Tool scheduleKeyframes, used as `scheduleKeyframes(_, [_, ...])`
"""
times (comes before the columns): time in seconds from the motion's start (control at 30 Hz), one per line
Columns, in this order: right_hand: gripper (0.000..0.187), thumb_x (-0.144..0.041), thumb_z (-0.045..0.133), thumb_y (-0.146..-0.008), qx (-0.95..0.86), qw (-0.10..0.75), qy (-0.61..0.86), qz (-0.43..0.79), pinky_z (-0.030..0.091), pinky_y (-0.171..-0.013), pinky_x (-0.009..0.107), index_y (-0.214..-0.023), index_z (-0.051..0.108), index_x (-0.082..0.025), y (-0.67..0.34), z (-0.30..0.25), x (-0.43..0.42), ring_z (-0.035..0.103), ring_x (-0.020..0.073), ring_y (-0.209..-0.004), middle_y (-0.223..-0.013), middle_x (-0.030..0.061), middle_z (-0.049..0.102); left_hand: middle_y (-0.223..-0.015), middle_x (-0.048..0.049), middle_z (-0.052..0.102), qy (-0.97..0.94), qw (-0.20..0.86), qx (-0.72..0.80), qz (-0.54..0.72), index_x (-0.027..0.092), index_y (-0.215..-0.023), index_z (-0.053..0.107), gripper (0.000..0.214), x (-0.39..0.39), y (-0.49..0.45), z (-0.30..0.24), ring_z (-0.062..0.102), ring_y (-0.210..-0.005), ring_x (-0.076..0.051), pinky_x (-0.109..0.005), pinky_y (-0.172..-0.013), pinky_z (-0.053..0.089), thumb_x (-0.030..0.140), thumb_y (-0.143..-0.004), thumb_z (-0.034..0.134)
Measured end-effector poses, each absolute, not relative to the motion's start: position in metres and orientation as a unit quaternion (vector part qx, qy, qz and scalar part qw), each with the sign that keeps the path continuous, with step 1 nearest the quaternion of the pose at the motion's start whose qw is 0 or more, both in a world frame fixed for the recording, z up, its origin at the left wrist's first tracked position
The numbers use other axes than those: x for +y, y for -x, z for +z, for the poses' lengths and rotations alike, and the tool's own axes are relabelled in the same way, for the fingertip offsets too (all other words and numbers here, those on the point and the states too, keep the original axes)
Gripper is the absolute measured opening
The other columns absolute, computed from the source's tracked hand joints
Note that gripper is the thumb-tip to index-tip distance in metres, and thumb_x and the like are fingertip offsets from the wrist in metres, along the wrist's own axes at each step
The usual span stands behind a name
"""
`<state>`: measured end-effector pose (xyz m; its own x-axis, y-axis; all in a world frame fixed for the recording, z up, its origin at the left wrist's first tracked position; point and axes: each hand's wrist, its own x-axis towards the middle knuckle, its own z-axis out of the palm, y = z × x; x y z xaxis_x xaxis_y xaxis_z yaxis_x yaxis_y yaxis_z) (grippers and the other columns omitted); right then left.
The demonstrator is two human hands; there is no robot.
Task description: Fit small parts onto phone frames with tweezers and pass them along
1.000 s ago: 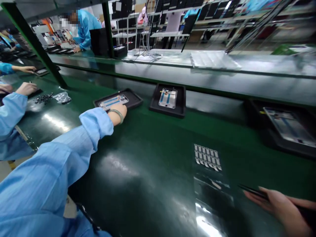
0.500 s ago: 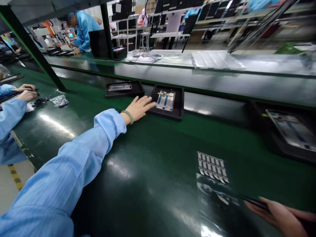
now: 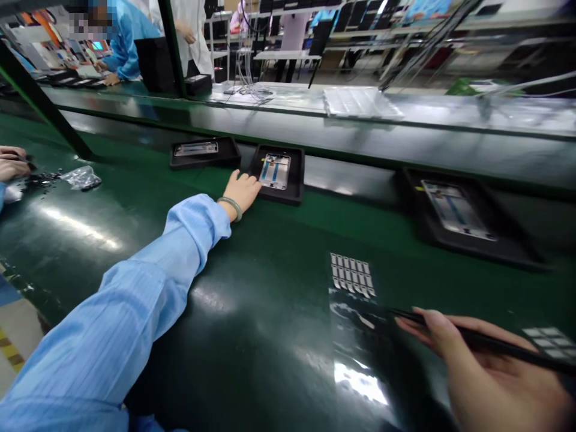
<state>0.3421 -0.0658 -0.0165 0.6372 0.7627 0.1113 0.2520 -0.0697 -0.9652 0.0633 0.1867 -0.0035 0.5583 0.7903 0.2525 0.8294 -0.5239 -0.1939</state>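
Two bare hands work over a green belt. Nearest, the right hand grips black tweezers beside a sheet of small stickers. Farther off, the left hand closes on the near edge of a black tray holding a phone frame, probably light, rigid and fragile; the tray's rim seems the safest hold.

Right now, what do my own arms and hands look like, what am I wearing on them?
Your left arm is covered by a loose light-blue smock sleeve with fine stripes, its cuff bunched at the wrist. A pale green bangle circles that wrist. The left hand is bare, with no glove. The right hand is bare too; its sleeve is out of view.
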Motion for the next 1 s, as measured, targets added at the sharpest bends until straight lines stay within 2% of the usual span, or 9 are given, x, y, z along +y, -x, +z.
scheduleKeyframes(0.1, [0.03,-0.039,0.081,-0.06,-0.333,0.593,0.704,0.206,0.061,-0.071,0.032,-0.075,0.064,-0.02,-0.33,-0.006,-0.065,0.069,0.0238,-0.065,-0.07,0.0039,0.068,-0.101,-0.01,0.061,0.879,0.141,-0.451,-0.066,0.014,-0.101,0.062,0.027,0.18,-0.065,0.003,0.049,-0.103,-0.024,-0.051,-0.105,0.02,0.009,-0.093,0.037])
scheduleKeyframes(0.23, [0.035,-0.037,0.083,-0.057,-0.31,0.61,0.687,0.242,0.059,-0.057,0.022,-0.076,0.062,-0.016,-0.329,-0.007,-0.062,0.067,0.0186,-0.056,-0.066,0.0029,0.067,-0.102,-0.0122,0.06,0.902,0.128,-0.408,-0.064,0.012,-0.103,0.061,0.023,0.139,-0.055,0.017,0.049,-0.103,-0.026,-0.055,-0.105,0.019,0.013,-0.092,0.041])
scheduleKeyframes(0.4, [0.038,-0.035,0.084,-0.057,-0.302,0.57,0.707,0.288,0.058,-0.05,0.02,-0.079,0.062,-0.015,-0.331,-0.008,-0.061,0.067,0.0186,-0.054,-0.064,0.0024,0.065,-0.088,-0.0042,0.061,0.949,0.073,-0.307,-0.024,0.016,-0.092,0.063,0.01,0.047,-0.024,0.031,0.053,-0.09,-0.021,-0.048,-0.105,0.024,0.018,-0.088,0.054])
scheduleKeyframes(0.53, [0.039,-0.036,0.083,-0.057,-0.323,0.546,0.707,0.313,0.058,-0.05,0.023,-0.08,0.061,-0.015,-0.333,-0.012,-0.059,0.067,0.0194,-0.053,-0.064,0.0016,0.066,-0.078,-0.0018,0.058,0.969,-0.034,-0.244,-0.019,0.017,-0.082,0.061,0.005,-0.03,-0.007,0.031,0.051,-0.077,-0.018,-0.041,-0.09,0.034,0.019,-0.084,0.057])
scheduleKeyframes(0.73, [0.04,-0.036,0.084,-0.056,-0.338,0.534,0.704,0.323,0.056,-0.048,0.022,-0.081,0.061,-0.015,-0.334,-0.013,-0.056,0.065,0.0183,-0.05,-0.064,0.0031,0.067,-0.065,0.0019,0.053,0.987,-0.12,-0.103,-0.035,0.018,-0.067,0.056,0.022,-0.083,-0.023,0.041,0.047,-0.065,-0.015,-0.032,-0.064,0.034,0.031,-0.083,0.063])
scheduleKeyframes(0.8, [0.04,-0.036,0.083,-0.057,-0.344,0.534,0.703,0.322,0.056,-0.048,0.022,-0.082,0.06,-0.014,-0.333,-0.011,-0.056,0.065,0.0172,-0.049,-0.063,0.0028,0.066,-0.073,0.0008,0.057,0.984,-0.152,-0.077,-0.046,0.017,-0.077,0.06,0.025,-0.078,-0.04,0.045,0.049,-0.069,-0.015,-0.03,-0.064,0.036,0.04,-0.084,0.062])
scheduleKeyframes(0.87, [0.041,-0.037,0.083,-0.057,-0.344,0.536,0.7,0.322,0.056,-0.048,0.023,-0.082,0.06,-0.014,-0.331,-0.008,-0.056,0.064,0.0165,-0.049,-0.064,0.0021,0.066,-0.093,-0.0031,0.062,0.981,-0.149,-0.088,-0.09,0.016,-0.096,0.061,0.037,-0.068,-0.063,0.042,0.052,-0.078,-0.016,-0.031,-0.067,0.037,0.051,-0.089,0.052])
scheduleKeyframes(0.93, [0.041,-0.038,0.083,-0.056,-0.334,0.546,0.695,0.326,0.056,-0.046,0.025,-0.08,0.06,-0.015,-0.329,-0.005,-0.057,0.063,0.0162,-0.047,-0.063,0.0012,0.066,-0.117,-0.008,0.058,0.981,-0.117,-0.09,-0.129,0.013,-0.111,0.057,0.049,-0.058,-0.088,0.032,0.052,-0.096,-0.02,-0.033,-0.072,0.039,0.055,-0.092,0.04])
scheduleKeyframes(1.0, [0.041,-0.038,0.084,-0.053,-0.319,0.554,0.688,0.344,0.055,-0.044,0.026,-0.079,0.061,-0.015,-0.327,-0.003,-0.058,0.062,0.0163,-0.046,-0.063,0.001,0.066,-0.13,-0.0108,0.051,0.981,-0.085,-0.102,-0.143,0.011,-0.121,0.051,0.059,-0.052,-0.111,0.017,0.048,-0.111,-0.023,-0.034,-0.077,0.04,0.059,-0.092,0.033])
